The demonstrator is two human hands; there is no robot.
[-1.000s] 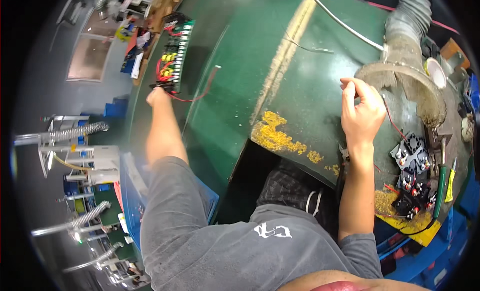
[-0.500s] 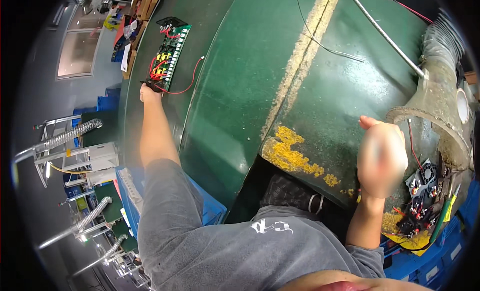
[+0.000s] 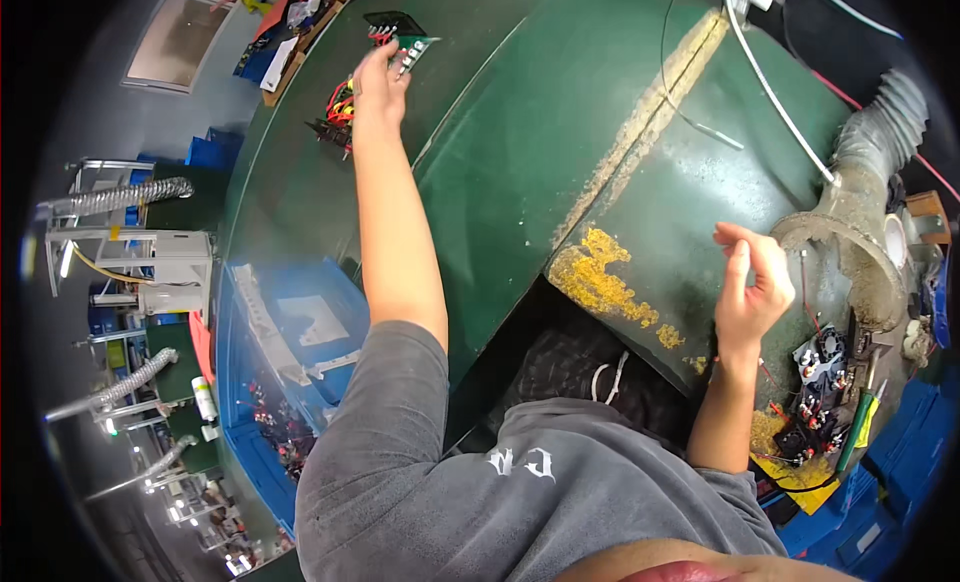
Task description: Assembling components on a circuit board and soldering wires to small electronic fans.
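Observation:
At the far left of the green bench lies a long green circuit board (image 3: 412, 54) with a row of white connectors, red wires and black end plates. My left hand (image 3: 380, 87) lies across its middle with fingers curled around it, hiding much of the board. Red wires (image 3: 342, 110) and yellow parts show beside the hand. My right hand (image 3: 755, 287) is raised over the bench's right part, fingers loosely bent and thumb apart, with nothing visible in it. Near its forearm lies a cluster of small black fans and wired parts (image 3: 815, 392).
A dirty funnel-shaped hood (image 3: 835, 232) on a ribbed duct stands at the right. A green-handled screwdriver (image 3: 858, 432) lies near the parts cluster. A thin grey cable (image 3: 715, 135) hangs over the bench. Left of my body is a blue bin (image 3: 250, 452) holding small parts.
My left hand has moved from the near end of the circuit board to its middle. The red lead that trailed right no longer shows. My right hand has turned, showing bent fingers and thumb.

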